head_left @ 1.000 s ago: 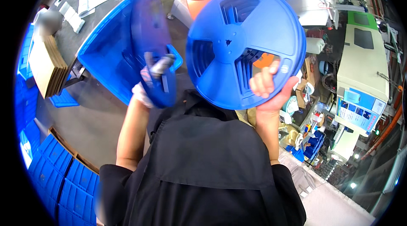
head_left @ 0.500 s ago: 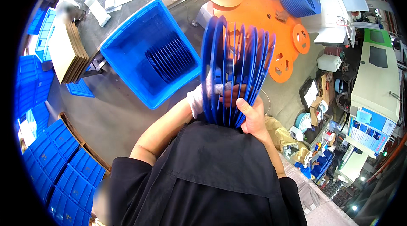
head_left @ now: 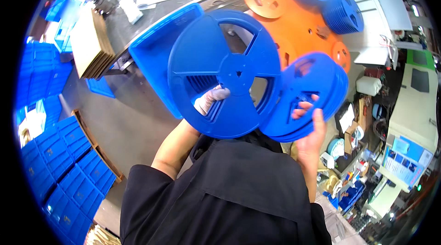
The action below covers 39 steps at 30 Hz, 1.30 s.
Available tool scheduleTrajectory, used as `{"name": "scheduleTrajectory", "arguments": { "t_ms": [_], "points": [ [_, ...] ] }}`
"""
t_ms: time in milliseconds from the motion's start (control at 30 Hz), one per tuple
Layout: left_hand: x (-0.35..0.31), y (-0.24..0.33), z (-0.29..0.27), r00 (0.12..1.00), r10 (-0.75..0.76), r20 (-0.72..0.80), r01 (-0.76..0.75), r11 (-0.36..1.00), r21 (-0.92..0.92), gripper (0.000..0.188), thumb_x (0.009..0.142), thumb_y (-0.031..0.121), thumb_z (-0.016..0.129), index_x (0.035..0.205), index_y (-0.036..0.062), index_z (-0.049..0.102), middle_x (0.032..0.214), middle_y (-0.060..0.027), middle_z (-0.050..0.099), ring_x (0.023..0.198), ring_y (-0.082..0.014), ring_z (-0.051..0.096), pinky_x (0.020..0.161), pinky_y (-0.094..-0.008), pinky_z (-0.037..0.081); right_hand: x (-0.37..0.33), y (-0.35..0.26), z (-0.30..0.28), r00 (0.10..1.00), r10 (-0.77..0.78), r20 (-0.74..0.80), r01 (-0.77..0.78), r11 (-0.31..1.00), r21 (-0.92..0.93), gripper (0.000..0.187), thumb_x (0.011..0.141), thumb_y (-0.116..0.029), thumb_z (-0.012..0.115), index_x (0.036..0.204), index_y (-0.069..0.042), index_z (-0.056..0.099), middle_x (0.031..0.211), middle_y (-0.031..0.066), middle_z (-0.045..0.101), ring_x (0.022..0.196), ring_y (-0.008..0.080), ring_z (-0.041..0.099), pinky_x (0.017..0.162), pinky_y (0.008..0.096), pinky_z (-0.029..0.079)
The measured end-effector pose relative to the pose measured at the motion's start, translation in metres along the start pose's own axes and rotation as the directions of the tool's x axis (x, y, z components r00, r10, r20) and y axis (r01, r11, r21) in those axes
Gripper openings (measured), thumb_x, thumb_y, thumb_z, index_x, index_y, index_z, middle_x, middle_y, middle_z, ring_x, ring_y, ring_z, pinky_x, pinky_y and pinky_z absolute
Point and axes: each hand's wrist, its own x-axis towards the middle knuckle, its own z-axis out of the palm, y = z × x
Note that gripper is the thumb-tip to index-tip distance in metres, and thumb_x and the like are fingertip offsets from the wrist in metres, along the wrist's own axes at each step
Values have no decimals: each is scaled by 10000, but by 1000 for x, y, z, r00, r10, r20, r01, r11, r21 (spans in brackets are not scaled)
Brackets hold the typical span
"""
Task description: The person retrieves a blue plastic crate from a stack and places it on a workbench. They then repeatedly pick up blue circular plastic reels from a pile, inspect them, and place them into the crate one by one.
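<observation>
Before my chest the blue reels are parted into two groups. On the left, a big blue reel (head_left: 236, 70) with wide cut-outs faces me. My left hand (head_left: 211, 100), in a whitish glove, reaches through one of its openings and grips it; more blue edges show behind. To the right, several blue reels (head_left: 317, 77) lean together, slightly blurred. My bare right hand (head_left: 311, 137) grips them at their lower right, fingers through a cut-out and thumb at the rim. A blue crate (head_left: 149, 49) stands behind the left group, which hides most of its inside.
An orange rack (head_left: 301, 29) at the far right bears orange discs and stacks of blue reels (head_left: 343, 14). A grey table (head_left: 158, 8) holds papers and cardboard sheets (head_left: 92, 45). Stacked blue crates (head_left: 64, 157) stand at left, a pale machine (head_left: 409, 107) at right.
The reels, held together edge-on before, are now split into two groups with their flat faces turned toward me. My right hand has moved right with its group. The view has shifted slightly.
</observation>
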Motion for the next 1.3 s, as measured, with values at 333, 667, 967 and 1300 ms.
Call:
{"name": "scheduleTrajectory", "arguments": {
  "t_ms": [333, 667, 967, 1300],
  "points": [
    [0, 11, -26, 945, 202, 256, -123, 948, -294, 808, 797, 469, 705, 1402, 50, 372, 1231, -157, 525, 1181, -364, 518, 1011, -519, 438, 18, 18, -67, 989, 10, -147, 32, 961, 276, 364, 987, -314, 526, 1220, -36, 544, 1173, 120, 629, 1003, 215, 626, 868, 357, 540],
    [-11, 14, -40, 972, 236, -8, -229, 936, -266, 747, 784, 536, 603, 1276, -11, 472, 1204, -150, 526, 1140, -370, 496, 1022, -474, 379, 8, -4, -74, 989, -109, 104, 78, 960, 270, 525, 977, -242, 510, 1431, -21, 365, 1182, 99, 611, 969, 209, 627, 869, 359, 522],
    [-58, 35, -50, 901, 419, 110, -415, 908, -55, 770, 789, 522, 670, 1278, -33, 456, 1155, -137, 543, 1146, -306, 523, 1070, -430, 389, 10, -7, -121, 900, -317, 299, -28, 644, 764, 516, 983, -211, 492, 1455, -70, 338, 1096, 50, 590, 893, 168, 596, 847, 349, 497],
    [-30, 27, -33, 964, 256, -65, -262, 958, -117, 651, 915, 381, 569, 1352, -73, 405, 1309, -178, 517, 1219, -285, 494, 1099, -409, 345, 31, -19, -98, 884, -305, 354, -93, 629, 772, 527, 977, -258, 523, 1444, -69, 367, 1144, 58, 626, 975, 193, 638, 901, 344, 502]
  ]
}}
